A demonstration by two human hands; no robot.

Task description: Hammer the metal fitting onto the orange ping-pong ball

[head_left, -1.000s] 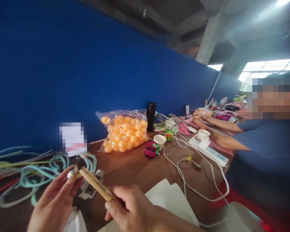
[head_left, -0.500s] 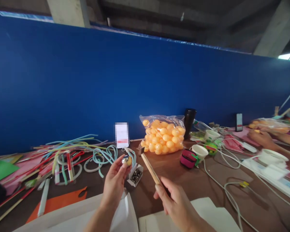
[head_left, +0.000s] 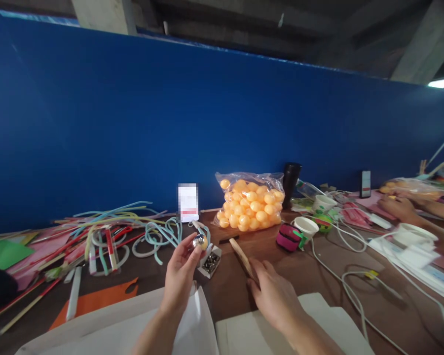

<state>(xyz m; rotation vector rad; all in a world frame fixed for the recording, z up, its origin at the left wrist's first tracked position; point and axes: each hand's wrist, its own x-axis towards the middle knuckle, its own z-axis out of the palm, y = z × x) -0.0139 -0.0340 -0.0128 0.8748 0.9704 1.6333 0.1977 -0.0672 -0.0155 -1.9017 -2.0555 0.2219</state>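
partly hidden round object [head_left: 199,241], blurred white panel [head_left: 188,202]

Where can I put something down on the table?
Bare table shows between the near right hand and the pink pouch, and between that hand and the box. It's crowded left with sticks and tubes, right with cables and cups.

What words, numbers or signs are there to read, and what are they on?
None can be read for sure.
White screen by the blue wall: pixelated, with a red band; unreadable.
Phone on the right: too small to read.
Power strip: bluish label, too blurred.
Back paper cup: green print, too small to make out.
Round shiny thing in the left hand: no writing visible.
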